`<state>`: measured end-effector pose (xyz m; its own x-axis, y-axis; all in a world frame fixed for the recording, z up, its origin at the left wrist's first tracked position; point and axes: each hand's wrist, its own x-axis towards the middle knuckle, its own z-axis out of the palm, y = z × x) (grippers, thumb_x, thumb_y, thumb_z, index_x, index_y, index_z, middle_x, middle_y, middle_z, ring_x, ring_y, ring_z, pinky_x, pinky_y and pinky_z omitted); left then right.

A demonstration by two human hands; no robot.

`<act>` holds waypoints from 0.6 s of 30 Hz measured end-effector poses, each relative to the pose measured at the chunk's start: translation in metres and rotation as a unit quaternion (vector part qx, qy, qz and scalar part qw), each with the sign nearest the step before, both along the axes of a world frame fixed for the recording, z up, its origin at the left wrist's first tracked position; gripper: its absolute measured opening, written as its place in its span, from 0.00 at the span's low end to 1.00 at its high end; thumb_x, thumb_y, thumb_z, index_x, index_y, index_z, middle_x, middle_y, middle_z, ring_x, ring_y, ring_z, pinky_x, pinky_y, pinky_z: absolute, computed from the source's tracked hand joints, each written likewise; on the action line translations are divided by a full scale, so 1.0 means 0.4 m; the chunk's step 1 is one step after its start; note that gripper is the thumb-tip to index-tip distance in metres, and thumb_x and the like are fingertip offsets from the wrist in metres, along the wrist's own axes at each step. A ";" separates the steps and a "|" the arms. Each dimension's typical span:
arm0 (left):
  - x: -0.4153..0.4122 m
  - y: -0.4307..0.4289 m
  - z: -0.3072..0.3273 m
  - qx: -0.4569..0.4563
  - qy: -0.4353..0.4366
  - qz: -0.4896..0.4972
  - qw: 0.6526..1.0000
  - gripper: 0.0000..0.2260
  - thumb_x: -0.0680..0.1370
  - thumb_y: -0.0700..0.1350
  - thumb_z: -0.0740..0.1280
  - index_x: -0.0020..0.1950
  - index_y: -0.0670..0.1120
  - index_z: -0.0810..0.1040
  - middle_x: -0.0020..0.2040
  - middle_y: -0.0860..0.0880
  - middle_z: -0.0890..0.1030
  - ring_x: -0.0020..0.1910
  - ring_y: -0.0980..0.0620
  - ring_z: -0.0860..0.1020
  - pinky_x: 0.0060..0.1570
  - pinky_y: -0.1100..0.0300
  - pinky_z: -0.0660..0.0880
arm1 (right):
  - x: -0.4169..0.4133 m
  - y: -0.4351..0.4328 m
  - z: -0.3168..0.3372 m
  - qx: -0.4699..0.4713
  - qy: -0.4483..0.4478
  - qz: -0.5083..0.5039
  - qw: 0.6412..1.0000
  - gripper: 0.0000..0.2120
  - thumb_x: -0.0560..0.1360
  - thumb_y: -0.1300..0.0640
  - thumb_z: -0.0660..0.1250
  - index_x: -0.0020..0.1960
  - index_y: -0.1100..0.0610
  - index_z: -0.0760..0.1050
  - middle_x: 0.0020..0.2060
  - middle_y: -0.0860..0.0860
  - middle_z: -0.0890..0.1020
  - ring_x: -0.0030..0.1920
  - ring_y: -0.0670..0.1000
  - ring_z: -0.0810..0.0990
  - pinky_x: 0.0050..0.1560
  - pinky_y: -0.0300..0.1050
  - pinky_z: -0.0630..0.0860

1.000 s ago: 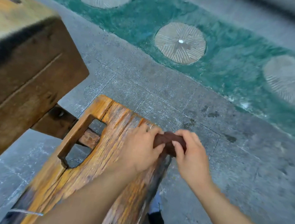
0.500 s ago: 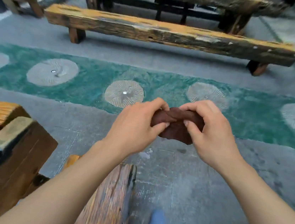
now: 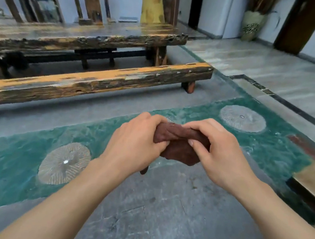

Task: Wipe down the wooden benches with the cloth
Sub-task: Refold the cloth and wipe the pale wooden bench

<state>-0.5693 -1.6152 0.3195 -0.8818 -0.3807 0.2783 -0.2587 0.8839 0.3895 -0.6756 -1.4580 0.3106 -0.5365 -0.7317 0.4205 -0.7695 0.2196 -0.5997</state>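
- Two hands hold the cloth in mid-air above the floor, clear of every bench.
- Left hand: fingers curled tight on the cloth's left end.
- Right hand: thumb and fingers pinch its right end.
- Recommendation: fold to a flat pad before wiping the long bench, far left, well apart.
- Containers: vase at far right corner; contents indistinct.

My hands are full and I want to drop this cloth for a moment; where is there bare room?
Both hands, left hand and right hand, grip the brown cloth. The long wooden bench ahead has a bare top. The grey stone floor below the arms is bare too. Behind the bench, the wooden table crowds the space.
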 end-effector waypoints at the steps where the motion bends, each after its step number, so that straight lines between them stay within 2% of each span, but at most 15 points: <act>1: -0.045 -0.002 0.011 0.002 -0.002 -0.011 1.000 0.14 0.72 0.54 0.68 0.58 0.61 0.73 0.51 0.54 0.76 0.55 0.49 0.76 0.52 0.49 0.73 | -0.037 0.004 0.012 0.000 0.002 -0.011 1.000 0.17 0.72 0.67 0.67 0.56 0.51 0.77 0.50 0.47 0.78 0.53 0.49 0.76 0.55 0.51 0.72; 5: -0.215 -0.018 0.048 -0.012 -0.008 -0.053 0.999 0.09 0.72 0.55 0.67 0.51 0.57 0.76 0.44 0.54 0.73 0.50 0.48 0.76 0.48 0.51 0.73 | -0.174 0.013 0.044 0.001 0.011 -0.060 0.998 0.16 0.72 0.66 0.67 0.56 0.50 0.77 0.50 0.46 0.78 0.53 0.48 0.76 0.55 0.47 0.71; 9: -0.370 -0.042 0.070 -0.032 -0.013 -0.109 0.993 0.07 0.70 0.55 0.67 0.42 0.55 0.72 0.41 0.54 0.70 0.46 0.47 0.75 0.44 0.50 0.73 | -0.282 0.014 0.053 -0.002 0.011 -0.113 0.993 0.16 0.72 0.66 0.67 0.56 0.50 0.77 0.49 0.46 0.78 0.53 0.48 0.76 0.55 0.44 0.69; 14: -0.589 -0.104 0.083 -0.036 -0.039 -0.182 0.982 0.10 0.66 0.55 0.68 0.38 0.56 0.67 0.35 0.57 0.74 0.40 0.50 0.75 0.35 0.55 0.68 | -0.421 -0.013 0.048 0.023 0.033 -0.211 0.977 0.15 0.74 0.61 0.66 0.58 0.45 0.75 0.52 0.44 0.78 0.54 0.51 0.76 0.52 0.55 0.74; 18: -0.770 -0.177 0.095 -0.033 -0.051 -0.265 0.962 0.11 0.65 0.58 0.67 0.39 0.55 0.69 0.36 0.56 0.77 0.40 0.51 0.77 0.40 0.51 0.74 | -0.540 -0.066 0.054 0.031 0.060 -0.289 0.955 0.15 0.74 0.59 0.66 0.59 0.45 0.75 0.53 0.43 0.78 0.55 0.51 0.76 0.51 0.56 0.74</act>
<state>-0.8775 -1.6859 0.3575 -0.9712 0.1461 0.1885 0.2020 0.9240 0.3246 -0.8917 -1.4844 0.3321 -0.8091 -0.3541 0.4691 -0.5715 0.6603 -0.4873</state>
